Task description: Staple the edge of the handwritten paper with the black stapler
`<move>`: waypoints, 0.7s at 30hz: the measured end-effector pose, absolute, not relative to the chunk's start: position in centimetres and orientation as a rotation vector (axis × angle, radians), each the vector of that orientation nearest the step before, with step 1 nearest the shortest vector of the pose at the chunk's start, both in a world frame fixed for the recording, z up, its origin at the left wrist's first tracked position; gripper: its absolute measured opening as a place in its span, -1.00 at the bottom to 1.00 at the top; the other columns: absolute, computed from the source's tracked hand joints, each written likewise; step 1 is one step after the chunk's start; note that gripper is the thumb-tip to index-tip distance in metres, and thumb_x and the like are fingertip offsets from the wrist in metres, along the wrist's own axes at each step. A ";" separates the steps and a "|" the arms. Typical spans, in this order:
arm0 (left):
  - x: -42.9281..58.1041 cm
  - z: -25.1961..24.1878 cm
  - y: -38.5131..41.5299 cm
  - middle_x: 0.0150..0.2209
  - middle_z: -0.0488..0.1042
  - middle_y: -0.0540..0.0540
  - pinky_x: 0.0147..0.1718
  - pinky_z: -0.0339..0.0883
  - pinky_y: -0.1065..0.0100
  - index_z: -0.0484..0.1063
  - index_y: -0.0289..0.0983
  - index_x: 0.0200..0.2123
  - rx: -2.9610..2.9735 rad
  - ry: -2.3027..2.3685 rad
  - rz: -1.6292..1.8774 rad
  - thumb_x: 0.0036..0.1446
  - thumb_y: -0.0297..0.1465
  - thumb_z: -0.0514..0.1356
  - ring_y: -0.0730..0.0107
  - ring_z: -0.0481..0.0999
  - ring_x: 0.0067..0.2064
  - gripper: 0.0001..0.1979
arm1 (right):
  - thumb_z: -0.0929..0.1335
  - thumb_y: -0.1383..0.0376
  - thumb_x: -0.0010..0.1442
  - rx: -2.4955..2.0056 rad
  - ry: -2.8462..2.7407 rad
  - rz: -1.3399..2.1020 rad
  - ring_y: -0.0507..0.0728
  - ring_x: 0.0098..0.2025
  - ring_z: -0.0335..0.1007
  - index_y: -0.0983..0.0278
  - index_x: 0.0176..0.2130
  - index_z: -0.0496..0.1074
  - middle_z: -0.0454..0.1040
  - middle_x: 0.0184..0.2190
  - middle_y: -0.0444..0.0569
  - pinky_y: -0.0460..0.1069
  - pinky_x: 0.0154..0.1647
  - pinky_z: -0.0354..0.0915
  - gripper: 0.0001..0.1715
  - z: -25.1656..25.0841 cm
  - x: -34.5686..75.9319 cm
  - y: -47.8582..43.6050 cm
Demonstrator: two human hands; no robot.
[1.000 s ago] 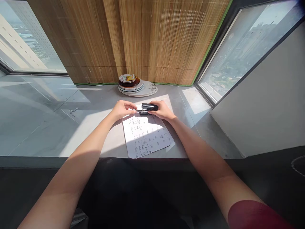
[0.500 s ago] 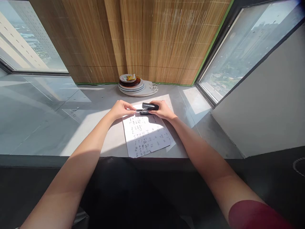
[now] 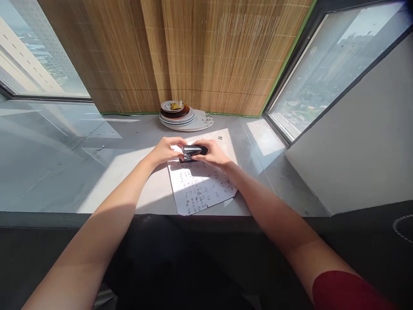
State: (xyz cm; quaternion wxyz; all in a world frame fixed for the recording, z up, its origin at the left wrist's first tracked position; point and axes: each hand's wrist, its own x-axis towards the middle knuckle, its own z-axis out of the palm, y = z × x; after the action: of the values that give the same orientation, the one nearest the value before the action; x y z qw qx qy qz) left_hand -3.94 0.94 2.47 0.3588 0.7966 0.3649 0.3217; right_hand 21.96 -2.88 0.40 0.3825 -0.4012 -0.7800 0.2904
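A black stapler [image 3: 192, 150] is held over the upper part of a handwritten sheet of paper [image 3: 206, 189]. My right hand [image 3: 213, 153] wraps round its rear end, thumb along the near side. At the stapler's front end my left hand [image 3: 164, 151] curls in, its thumb and fingertips against the nose. The stapler's top arm stands slightly raised from its base. The paper lies flat on the pale sill, its lower edge torn and close to the sill's front edge. Two small staple strips [image 3: 220, 137] lie just beyond my right hand.
A stack of plates [image 3: 177, 122] with a yellow packet [image 3: 176, 105] on top stands at the back, before a bamboo blind [image 3: 193, 56]. Small scraps [image 3: 98, 150] lie on the left of the sill [image 3: 109, 189]. Windows flank both sides; a white wall [image 3: 361, 129] rises at right.
The stapler's parts have come closer together and it has shifted left and slightly nearer. My left fingers have moved from a thin bar to its nose. The paper has slid slightly right.
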 end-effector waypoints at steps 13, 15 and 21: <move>-5.2 0.6 3.2 0.03 0.69 -0.22 0.23 0.37 -0.11 0.77 -0.11 -0.12 2.259 1.186 0.888 0.17 -0.28 0.37 -0.16 0.51 0.19 -0.77 | 0.55 0.08 0.29 -1.001 -2.118 0.738 0.34 0.17 0.58 0.08 0.20 0.58 0.67 0.15 0.03 0.28 0.28 0.46 -0.47 0.8 20.9 -3.7; -5.0 -0.2 3.6 0.12 0.67 -0.22 0.30 0.26 -0.17 0.77 -0.10 -0.07 2.323 1.295 0.826 0.22 -0.28 0.35 -0.22 0.48 0.23 -0.75 | 0.54 0.09 0.31 -0.972 -2.126 0.744 0.33 0.25 0.56 0.06 0.26 0.55 0.64 0.22 0.03 0.29 0.35 0.43 -0.44 0.9 20.7 -3.9; -4.9 -1.6 4.5 0.10 0.67 -0.22 0.30 0.25 -0.09 0.75 -0.09 -0.02 2.315 1.326 0.795 0.24 -0.27 0.33 -0.20 0.50 0.21 -0.72 | 0.50 0.08 0.37 -0.938 -2.114 0.731 0.31 0.31 0.54 0.07 0.26 0.55 0.63 0.26 0.02 0.29 0.45 0.37 -0.48 0.6 20.3 -4.0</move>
State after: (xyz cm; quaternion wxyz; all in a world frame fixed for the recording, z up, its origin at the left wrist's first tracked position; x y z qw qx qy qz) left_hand -4.93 4.55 -1.61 0.1779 0.8183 0.4688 0.2809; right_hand 20.32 -4.00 0.63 0.3503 -0.3622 -0.8164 0.2823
